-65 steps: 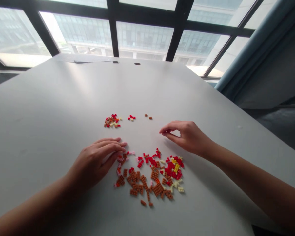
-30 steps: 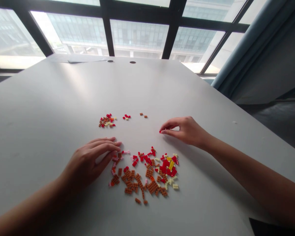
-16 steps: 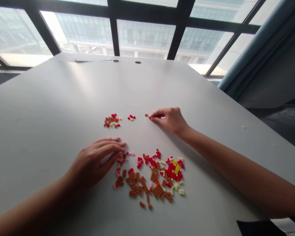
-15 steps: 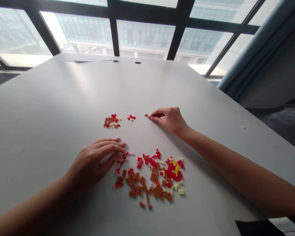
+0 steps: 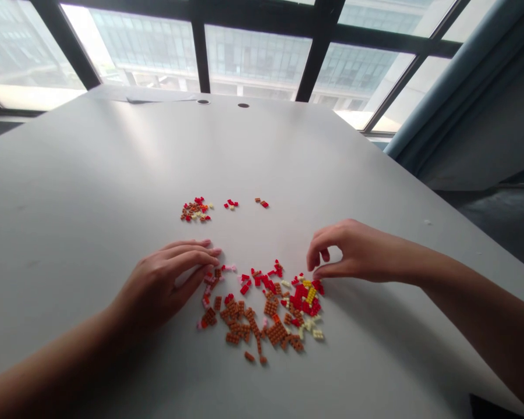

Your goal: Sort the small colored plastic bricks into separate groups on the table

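The hands are apart and both open. The right hand [image 5: 353, 253] hovers at the red bricks [image 5: 303, 299]; the left hand [image 5: 157, 288] rests beside the brown bricks [image 5: 236, 326] on the table [image 5: 113, 163].

Grey tabletop [image 5: 113, 163] under loose red, brown and yellow mini bricks [image 5: 275, 331]: one wide spread, three small clusters.

bright window [image 5: 257, 58] daylight, soft right hand [image 5: 353, 250] shadow

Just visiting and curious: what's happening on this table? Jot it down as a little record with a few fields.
Left hand: fingers at the left edge of the big pile of tiny bricks
Right hand: fingertips at the red and yellow bricks
Farther off: small heap of bricks
Surface: white table
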The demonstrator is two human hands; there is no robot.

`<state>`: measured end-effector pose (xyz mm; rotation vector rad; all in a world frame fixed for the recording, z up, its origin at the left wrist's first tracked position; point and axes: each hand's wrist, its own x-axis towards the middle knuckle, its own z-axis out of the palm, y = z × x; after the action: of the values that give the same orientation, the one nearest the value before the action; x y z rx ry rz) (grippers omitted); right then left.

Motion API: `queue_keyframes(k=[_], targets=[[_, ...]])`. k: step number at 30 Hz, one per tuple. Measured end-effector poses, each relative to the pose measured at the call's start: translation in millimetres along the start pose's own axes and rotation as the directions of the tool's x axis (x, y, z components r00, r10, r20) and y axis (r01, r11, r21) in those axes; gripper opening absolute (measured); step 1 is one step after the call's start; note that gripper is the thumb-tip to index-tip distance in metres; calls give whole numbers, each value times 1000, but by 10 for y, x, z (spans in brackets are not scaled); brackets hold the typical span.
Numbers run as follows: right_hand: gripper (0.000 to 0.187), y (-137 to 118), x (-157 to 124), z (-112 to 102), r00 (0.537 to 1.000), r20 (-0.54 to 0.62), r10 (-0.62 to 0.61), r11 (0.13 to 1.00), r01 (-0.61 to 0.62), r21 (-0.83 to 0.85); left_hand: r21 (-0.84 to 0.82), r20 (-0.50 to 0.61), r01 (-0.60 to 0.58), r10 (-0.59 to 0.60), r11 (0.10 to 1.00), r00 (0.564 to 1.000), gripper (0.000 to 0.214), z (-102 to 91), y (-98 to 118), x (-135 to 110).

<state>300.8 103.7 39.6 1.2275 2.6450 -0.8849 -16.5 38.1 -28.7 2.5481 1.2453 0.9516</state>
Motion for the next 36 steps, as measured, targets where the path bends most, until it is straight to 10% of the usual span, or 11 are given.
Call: queue_keyframes(k=[21,36], targets=[[13,-73,-51,91,998,-63,7,1000,-9,-29,13,14,-2,2,1000,1000,16,0,-8,-6],[11,173,1004,57,873,-483,-67,989,-6,-148,-5,10,16,-16,1000,1000,19,-14,22,23]])
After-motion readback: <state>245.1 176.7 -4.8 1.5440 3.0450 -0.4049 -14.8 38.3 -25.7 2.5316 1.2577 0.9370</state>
